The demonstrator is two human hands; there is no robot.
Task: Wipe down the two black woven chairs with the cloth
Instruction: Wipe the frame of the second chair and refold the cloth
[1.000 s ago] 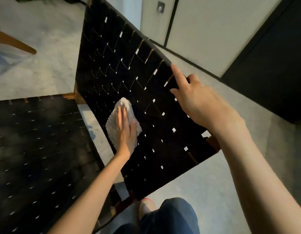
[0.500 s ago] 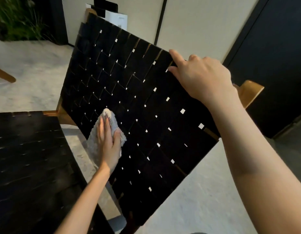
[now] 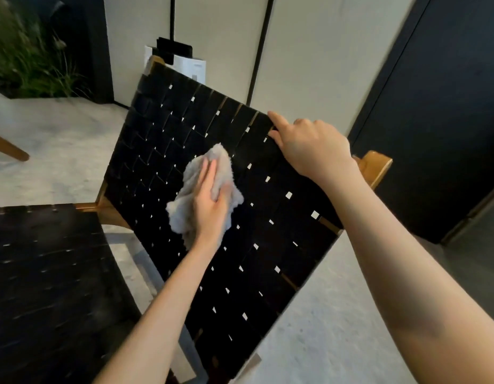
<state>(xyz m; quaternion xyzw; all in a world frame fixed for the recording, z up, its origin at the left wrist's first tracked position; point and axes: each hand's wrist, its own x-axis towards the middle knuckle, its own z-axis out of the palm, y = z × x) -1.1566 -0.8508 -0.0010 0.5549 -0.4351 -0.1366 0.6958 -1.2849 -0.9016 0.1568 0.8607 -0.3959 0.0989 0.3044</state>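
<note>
A black woven chair back [image 3: 162,139] with a wooden frame tilts across the middle of the head view. Its woven seat [image 3: 46,286] fills the lower left. My left hand [image 3: 212,206] lies flat on a fluffy grey cloth [image 3: 220,164] and presses it against the middle of the chair back. My right hand [image 3: 312,148] grips the top edge of the back, index finger stretched along the rim. A wooden frame end [image 3: 376,167] sticks out just behind my right wrist.
A pale speckled floor [image 3: 323,328] lies under the chair. Behind it stand a light wall, a white box [image 3: 190,67] with a black item on top, and a dark panel [image 3: 439,106] at right. Plants [image 3: 26,59] grow far left; another chair's wooden leg [image 3: 10,148] shows there.
My left hand has slid the cloth up and right across the chair back, from its lower left toward the middle. My right hand stays on the top edge. The view has tilted upward.
</note>
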